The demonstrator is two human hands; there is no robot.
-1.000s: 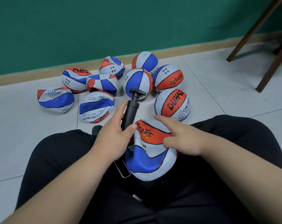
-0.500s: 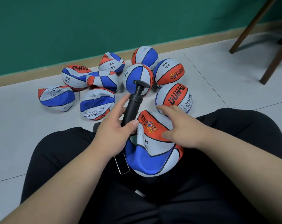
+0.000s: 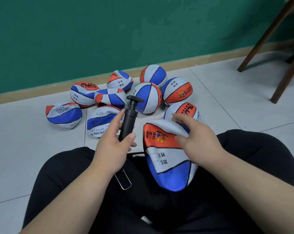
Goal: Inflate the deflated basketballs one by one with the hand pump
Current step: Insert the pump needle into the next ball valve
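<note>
A deflated red, white and blue basketball (image 3: 166,159) lies on my lap between my crossed legs. My right hand (image 3: 195,134) grips its folded upper edge, thumb below and fingers over the top. The black hand pump (image 3: 128,120) stands tilted to the left of the ball, its T-handle up. My left hand (image 3: 112,146) holds the pump's barrel, thumb across the front. A metal foot loop (image 3: 123,180) sticks out under that hand. Whether the pump's hose reaches the ball is hidden.
Several more balls lie on the tiled floor ahead: deflated ones at the left (image 3: 63,114), rounder ones at the right (image 3: 147,97). A green wall (image 3: 109,31) with a wooden skirting stands behind them. Dark chair legs (image 3: 284,68) stand at the far right.
My right hand has shifted from resting on the ball's top to gripping its folded upper edge, and the ball has turned so its white label panel faces up. The pump stays in my left hand.
</note>
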